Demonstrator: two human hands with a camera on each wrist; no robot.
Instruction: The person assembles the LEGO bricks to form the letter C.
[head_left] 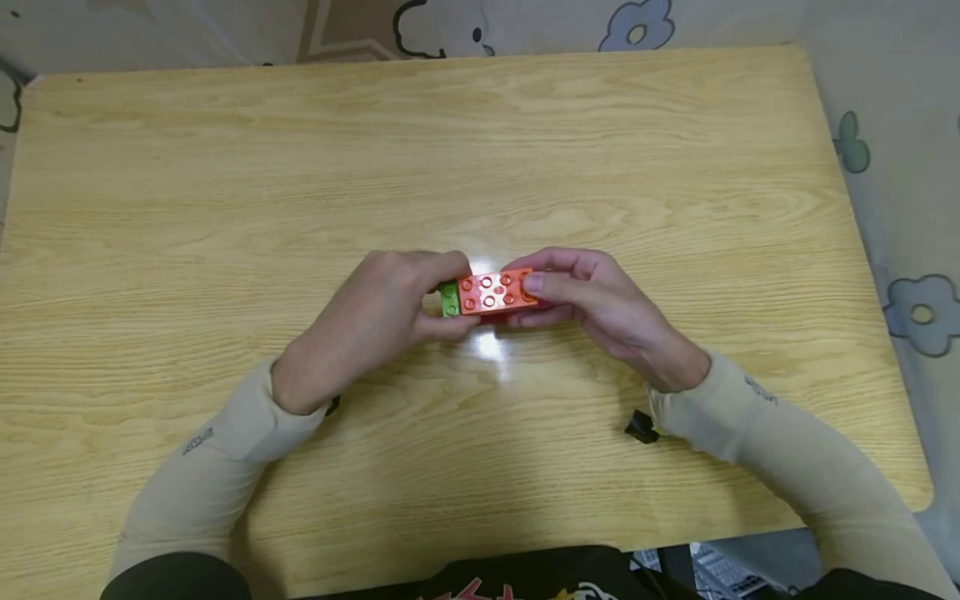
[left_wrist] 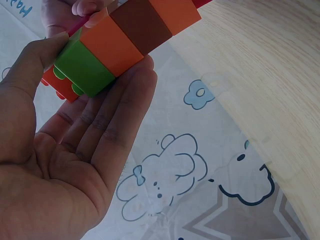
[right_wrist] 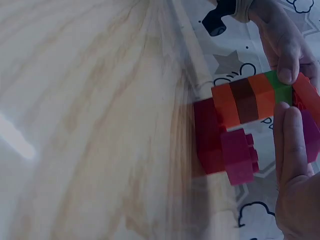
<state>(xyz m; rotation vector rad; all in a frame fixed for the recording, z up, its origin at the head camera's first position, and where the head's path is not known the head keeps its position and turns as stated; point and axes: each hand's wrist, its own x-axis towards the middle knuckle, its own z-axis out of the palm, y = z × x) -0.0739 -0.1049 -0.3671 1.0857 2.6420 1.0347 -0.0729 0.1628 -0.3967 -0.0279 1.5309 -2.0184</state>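
Note:
Both hands hold one assembly of toy building blocks above the table. Its top in the head view is an orange-red studded block (head_left: 491, 293), beside a green block (head_left: 450, 302). My left hand (head_left: 382, 296) grips the green end between thumb and fingers. At the other end, my right hand (head_left: 607, 304) has its thumb on the orange-red block and its fingers along the sides. In the right wrist view, a brown block (right_wrist: 243, 101) lies between two orange ones, and a magenta block (right_wrist: 237, 157) and a dark red block (right_wrist: 207, 137) join the far end.
The wooden table (head_left: 480, 167) spreads out around the hands. A cartoon-printed covering (head_left: 555, 29) lies beyond its back and right edges. A small black device (head_left: 642, 426) is at the right cuff. Below the front edge, a grey gridded thing (head_left: 723, 571) shows beside the person's dark clothing.

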